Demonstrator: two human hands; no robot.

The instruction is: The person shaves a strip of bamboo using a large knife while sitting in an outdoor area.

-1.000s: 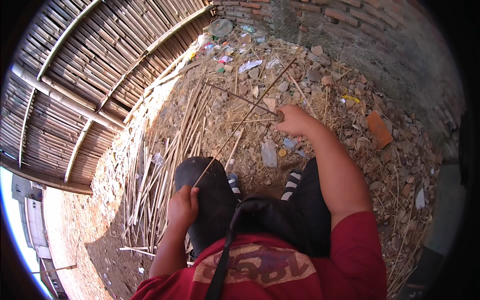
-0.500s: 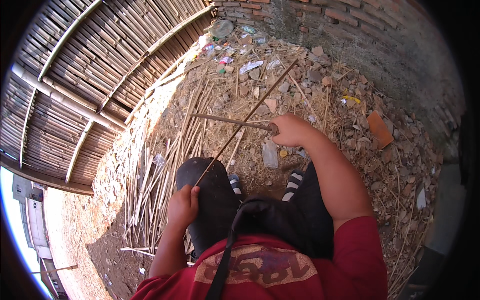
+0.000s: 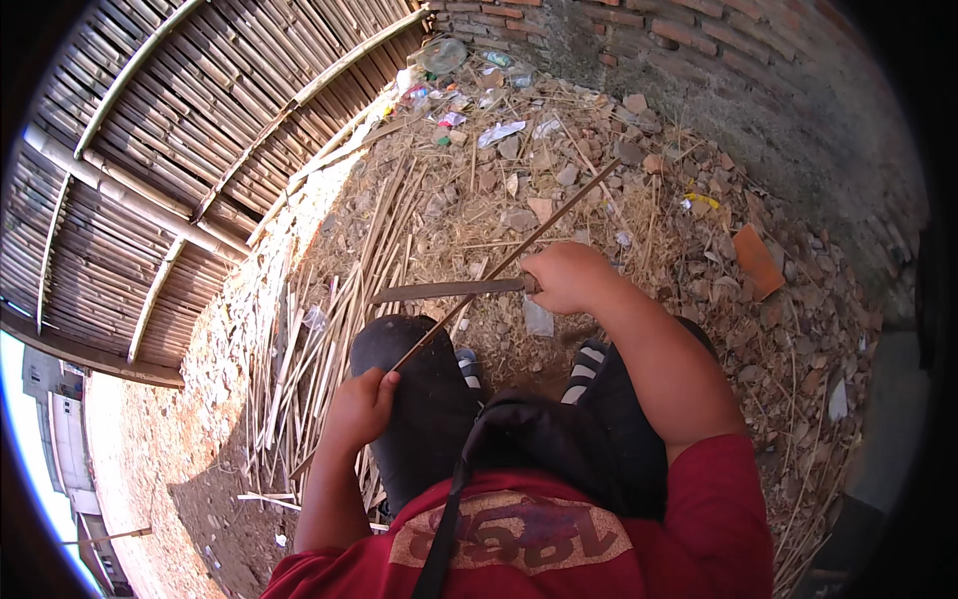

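Note:
My left hand [image 3: 361,407] is closed around the lower end of a long, thin bamboo strip [image 3: 549,225], beside my left knee. The strip slants up and away to the right over the ground. My right hand [image 3: 569,277] grips the handle of a machete [image 3: 439,291], whose dark, slightly curved blade points left. The blade crosses the strip near its middle and seems to touch it. Most of the handle is hidden in my fist.
A pile of split bamboo strips [image 3: 309,389] lies to my left. Beyond it leans a bamboo slat panel [image 3: 200,130]. A brick wall [image 3: 718,60] stands at the far right. Rubble, straw and litter cover the ground, with an orange tile piece [image 3: 758,262] at right.
The machete has come down and toward me along the strip, its blade now more level. The strip's far end has dropped and swung to the right. My left hand has barely moved.

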